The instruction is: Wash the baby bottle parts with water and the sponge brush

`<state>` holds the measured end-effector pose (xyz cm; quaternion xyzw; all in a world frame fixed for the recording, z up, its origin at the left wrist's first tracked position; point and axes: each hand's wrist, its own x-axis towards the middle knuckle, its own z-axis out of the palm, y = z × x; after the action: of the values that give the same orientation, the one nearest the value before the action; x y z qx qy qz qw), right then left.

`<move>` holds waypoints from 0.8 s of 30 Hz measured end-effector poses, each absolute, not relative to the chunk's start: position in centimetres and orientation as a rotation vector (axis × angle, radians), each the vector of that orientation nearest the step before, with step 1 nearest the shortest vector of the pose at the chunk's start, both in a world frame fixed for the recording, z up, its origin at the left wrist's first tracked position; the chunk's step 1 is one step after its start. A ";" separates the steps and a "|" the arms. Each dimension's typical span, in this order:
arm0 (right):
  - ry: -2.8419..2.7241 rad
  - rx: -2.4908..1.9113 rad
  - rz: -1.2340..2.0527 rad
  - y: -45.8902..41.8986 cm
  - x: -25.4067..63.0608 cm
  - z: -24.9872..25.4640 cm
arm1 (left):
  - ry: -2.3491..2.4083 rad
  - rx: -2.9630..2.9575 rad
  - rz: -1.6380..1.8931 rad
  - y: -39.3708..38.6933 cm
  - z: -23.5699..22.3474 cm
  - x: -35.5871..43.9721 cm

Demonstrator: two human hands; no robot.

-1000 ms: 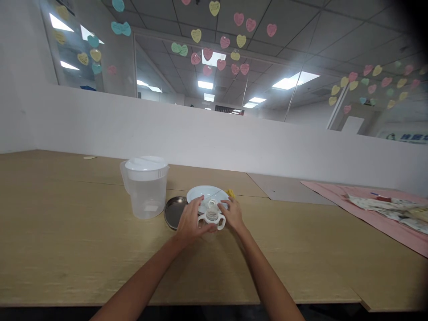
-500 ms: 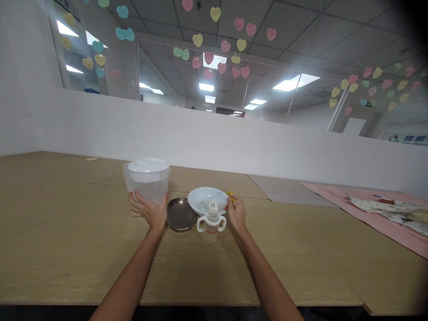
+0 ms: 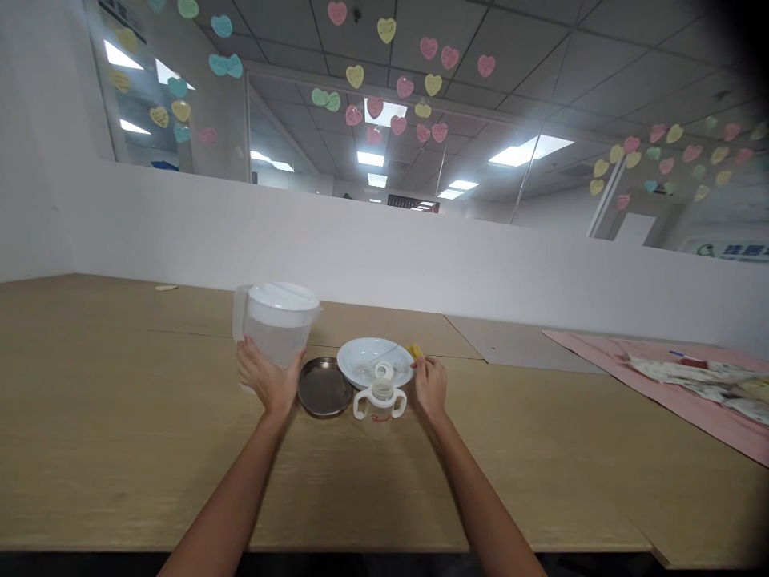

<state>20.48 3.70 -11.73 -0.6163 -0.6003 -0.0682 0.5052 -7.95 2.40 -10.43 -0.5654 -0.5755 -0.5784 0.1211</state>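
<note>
My left hand (image 3: 271, 383) is wrapped round the lower body of a clear plastic pitcher (image 3: 277, 336) with a white lid; the pitcher leans slightly to the right. My right hand (image 3: 431, 386) hovers beside the right rim of a white plate (image 3: 353, 353), fingers loosely bent and seemingly holding nothing. In front of the plate stands an uncapped clear baby bottle (image 3: 377, 419) with two white handles and red print. A white ring-shaped cap (image 3: 383, 370) lies in the plate beside clear parts too faint to name. Between pitcher and bottle sits a round metal tray (image 3: 325, 390).
A small yellow object (image 3: 416, 351) shows at the plate's right edge, partly behind my right hand. Far right, a pink cloth (image 3: 592, 350) carries patterned fabric (image 3: 673, 366) and a pen. A white wall (image 3: 384, 256) with glass above bounds the table's back.
My left hand left the bottle, took hold of the pitcher, then shifted and tilted it to the right. My right hand drew away from the bottle, slightly rightward.
</note>
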 end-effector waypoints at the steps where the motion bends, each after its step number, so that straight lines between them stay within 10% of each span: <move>1: -1.440 -1.482 -0.149 3.7 20.5 -11.8 | -1.715 -1.526 -1.696 2.2 -10.1 -7.7; 24: -1.494 -1.527 -0.143 3.9 20.6 -12.2 | -1.509 -1.598 -1.406 1.8 -9.9 -6.4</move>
<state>20.63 3.91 -12.23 -0.6258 -0.6123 -0.0587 0.4795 -6.36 1.82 -9.88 -0.5910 -0.5579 -0.5198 0.2631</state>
